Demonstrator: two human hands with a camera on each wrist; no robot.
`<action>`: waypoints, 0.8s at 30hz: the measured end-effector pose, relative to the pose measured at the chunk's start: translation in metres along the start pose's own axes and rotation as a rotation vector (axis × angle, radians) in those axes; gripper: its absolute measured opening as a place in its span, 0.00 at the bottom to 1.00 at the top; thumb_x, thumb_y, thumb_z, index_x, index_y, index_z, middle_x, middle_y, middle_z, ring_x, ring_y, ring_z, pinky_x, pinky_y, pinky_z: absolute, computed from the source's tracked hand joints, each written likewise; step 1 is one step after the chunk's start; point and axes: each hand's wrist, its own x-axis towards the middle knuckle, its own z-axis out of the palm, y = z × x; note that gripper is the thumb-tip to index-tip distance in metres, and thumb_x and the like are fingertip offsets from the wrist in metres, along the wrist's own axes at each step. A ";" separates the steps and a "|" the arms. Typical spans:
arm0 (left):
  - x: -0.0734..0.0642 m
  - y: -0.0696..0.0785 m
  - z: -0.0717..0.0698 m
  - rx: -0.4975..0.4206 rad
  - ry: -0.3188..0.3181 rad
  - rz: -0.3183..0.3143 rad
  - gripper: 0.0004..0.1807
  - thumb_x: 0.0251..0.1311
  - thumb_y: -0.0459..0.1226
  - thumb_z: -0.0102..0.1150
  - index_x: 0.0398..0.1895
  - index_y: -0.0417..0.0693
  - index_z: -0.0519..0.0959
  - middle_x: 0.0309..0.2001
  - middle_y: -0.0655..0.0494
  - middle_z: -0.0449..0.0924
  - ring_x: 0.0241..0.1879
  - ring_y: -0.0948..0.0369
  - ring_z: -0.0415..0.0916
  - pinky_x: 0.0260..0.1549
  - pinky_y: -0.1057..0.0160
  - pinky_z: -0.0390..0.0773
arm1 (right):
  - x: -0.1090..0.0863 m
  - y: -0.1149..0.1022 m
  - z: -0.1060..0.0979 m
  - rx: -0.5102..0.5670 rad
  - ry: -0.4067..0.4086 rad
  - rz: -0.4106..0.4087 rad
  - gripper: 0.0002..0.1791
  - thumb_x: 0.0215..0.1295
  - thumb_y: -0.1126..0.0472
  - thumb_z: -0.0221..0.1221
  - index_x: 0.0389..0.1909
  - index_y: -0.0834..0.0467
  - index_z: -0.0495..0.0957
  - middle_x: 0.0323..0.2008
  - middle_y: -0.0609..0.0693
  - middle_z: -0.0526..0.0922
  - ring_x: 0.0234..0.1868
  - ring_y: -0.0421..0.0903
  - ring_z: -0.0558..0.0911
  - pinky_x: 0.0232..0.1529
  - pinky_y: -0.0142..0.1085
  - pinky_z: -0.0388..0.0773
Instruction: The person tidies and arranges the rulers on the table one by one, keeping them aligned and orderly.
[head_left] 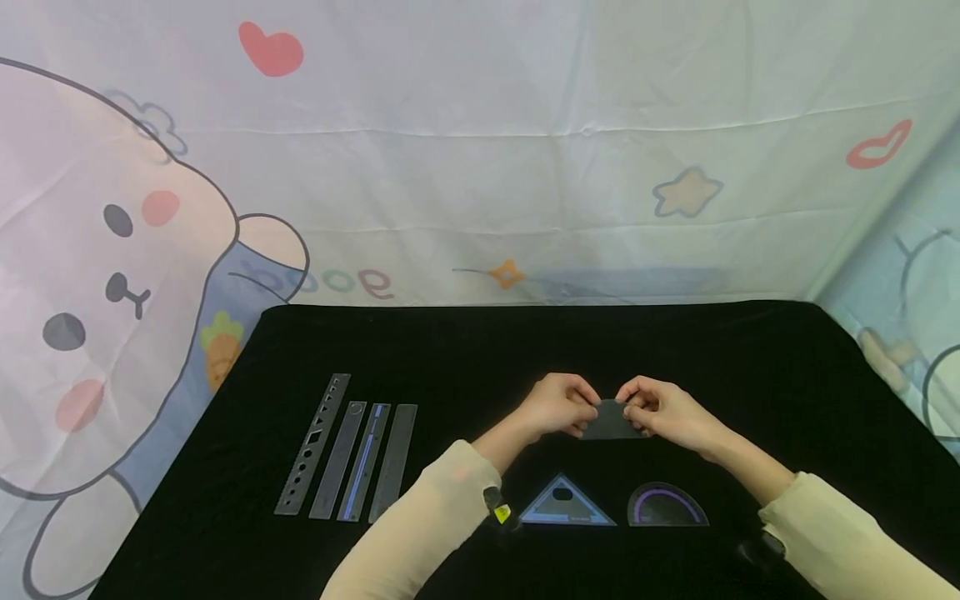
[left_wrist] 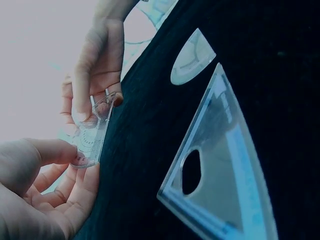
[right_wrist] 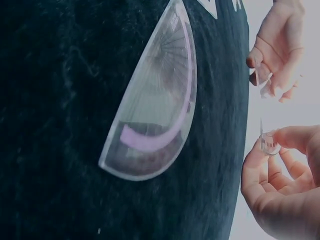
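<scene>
Both hands hold a clear protractor (head_left: 611, 421) above the black cloth, one at each end, its straight edge toward the wearer. My left hand (head_left: 557, 406) pinches its left end between thumb and fingers. At the other end my right hand (head_left: 666, 410) pinches it the same way. Printed scale lines show on the protractor (left_wrist: 89, 139) in the left wrist view; fingers cover both its ends. Nearer the wearer lie a blue-edged set square (head_left: 562, 510) and, right of it, a second protractor (head_left: 669, 510) with a purple arc.
Several rulers lie side by side at the left: one with cut-out shapes (head_left: 311, 446), a plain-looking one (head_left: 337, 462), one with a blue stripe (head_left: 365, 462) and another grey one (head_left: 393, 462) beside the left sleeve (head_left: 423, 521). A printed curtain (head_left: 480, 167) hangs behind the black-covered table (head_left: 465, 350).
</scene>
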 end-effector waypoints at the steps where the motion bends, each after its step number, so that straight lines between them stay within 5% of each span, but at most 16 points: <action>1: 0.000 0.000 0.002 -0.001 -0.001 0.003 0.04 0.52 0.29 0.61 0.32 0.42 0.78 0.25 0.52 0.80 0.21 0.60 0.78 0.21 0.65 0.81 | -0.001 0.001 -0.001 -0.011 0.005 -0.002 0.12 0.63 0.63 0.54 0.46 0.61 0.70 0.32 0.55 0.78 0.31 0.48 0.77 0.32 0.36 0.78; 24: 0.004 0.016 0.057 0.036 0.039 0.004 0.06 0.49 0.26 0.62 0.27 0.44 0.78 0.20 0.56 0.75 0.17 0.62 0.74 0.17 0.67 0.80 | -0.038 0.029 -0.026 -0.071 0.037 0.042 0.13 0.62 0.59 0.55 0.46 0.59 0.70 0.33 0.55 0.76 0.29 0.46 0.78 0.29 0.35 0.78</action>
